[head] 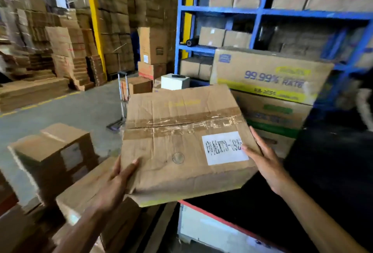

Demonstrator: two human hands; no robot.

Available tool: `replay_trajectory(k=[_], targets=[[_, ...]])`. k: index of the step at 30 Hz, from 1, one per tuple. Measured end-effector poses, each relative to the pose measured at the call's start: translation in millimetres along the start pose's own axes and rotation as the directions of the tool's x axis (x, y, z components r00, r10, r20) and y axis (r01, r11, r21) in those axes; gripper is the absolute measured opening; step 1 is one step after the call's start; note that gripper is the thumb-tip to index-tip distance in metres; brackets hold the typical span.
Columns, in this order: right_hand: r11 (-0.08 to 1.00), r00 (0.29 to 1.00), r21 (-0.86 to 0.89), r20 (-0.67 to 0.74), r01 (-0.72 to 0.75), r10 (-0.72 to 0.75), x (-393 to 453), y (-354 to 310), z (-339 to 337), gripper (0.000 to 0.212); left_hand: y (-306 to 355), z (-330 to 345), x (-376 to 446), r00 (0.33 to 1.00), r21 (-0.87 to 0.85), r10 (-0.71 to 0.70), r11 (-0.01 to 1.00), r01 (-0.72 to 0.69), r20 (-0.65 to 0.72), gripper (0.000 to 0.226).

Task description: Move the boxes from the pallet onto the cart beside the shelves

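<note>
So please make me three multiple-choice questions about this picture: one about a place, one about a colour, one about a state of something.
1. Where does the white label sit on the held box?
A. near the right hand
B. near the left hand
C. on the far edge

2. What colour are the shelves behind the box?
A. green
B. blue
C. grey

3. How is the held box kept up?
A. it rests on the floor
B. one hand alone carries it
C. both hands grip its sides

Answers:
1. A: the fingertips of the right hand lie at the label's edge, while the left hand is at the opposite side.
2. B: the uprights and beams of the shelves are blue.
3. C: one hand holds each side, and the box is tilted in the air above other boxes.
</note>
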State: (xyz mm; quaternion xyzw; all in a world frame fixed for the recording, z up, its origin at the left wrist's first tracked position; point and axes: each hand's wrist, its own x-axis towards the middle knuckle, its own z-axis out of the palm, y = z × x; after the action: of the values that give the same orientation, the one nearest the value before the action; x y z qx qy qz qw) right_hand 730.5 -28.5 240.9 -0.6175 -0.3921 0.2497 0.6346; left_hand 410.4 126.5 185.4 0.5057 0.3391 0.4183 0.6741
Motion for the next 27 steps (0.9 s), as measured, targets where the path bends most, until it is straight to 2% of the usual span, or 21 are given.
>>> replay_trajectory(k=[2, 5, 12, 15, 21, 27], targets=[[0.999, 0.996, -0.038, -0.089, -0.019, 0.016, -26.6, 2.1, -57.1, 0.076, -6.6, 56.2, -9.5, 0.997, 0.053, -0.015, 0.999, 0.011, 0.075, 0.037], [0.992, 0.970, -0.099, -0.235, -0.083, 0.058, -69.1, 8.3, -142.7, 0.066, -18.2, 139.4, -30.6, 0.980, 0.081, -0.099, 0.993, 0.086, 0.175, 0.021], [0.960, 0.864, -0.097, -0.466, -0.263, 0.190, -167.6, 21.5, -332.9, 0.058, -87.8, 326.1, -66.1, 0.862, 0.058, -0.241, 0.969, 0.241, 0.446, 0.028], [0.947, 0.816, -0.076, -0.532, -0.312, 0.226, -188.8, 29.3, -388.4, 0.057, -113.9, 385.3, -71.8, 0.804, 0.078, -0.284, 0.955, 0.287, 0.522, 0.036], [0.922, 0.756, -0.054, -0.592, -0.383, 0.279, -186.2, 59.1, -466.0, 0.057, -150.8, 472.4, -61.8, 0.734, 0.124, -0.363, 0.924, 0.361, 0.574, 0.038], [0.899, 0.723, -0.022, -0.603, -0.438, 0.338, -125.4, 96.5, -523.9, 0.056, -183.8, 539.3, -12.7, 0.720, 0.143, -0.415, 0.901, 0.409, 0.556, 0.036]])
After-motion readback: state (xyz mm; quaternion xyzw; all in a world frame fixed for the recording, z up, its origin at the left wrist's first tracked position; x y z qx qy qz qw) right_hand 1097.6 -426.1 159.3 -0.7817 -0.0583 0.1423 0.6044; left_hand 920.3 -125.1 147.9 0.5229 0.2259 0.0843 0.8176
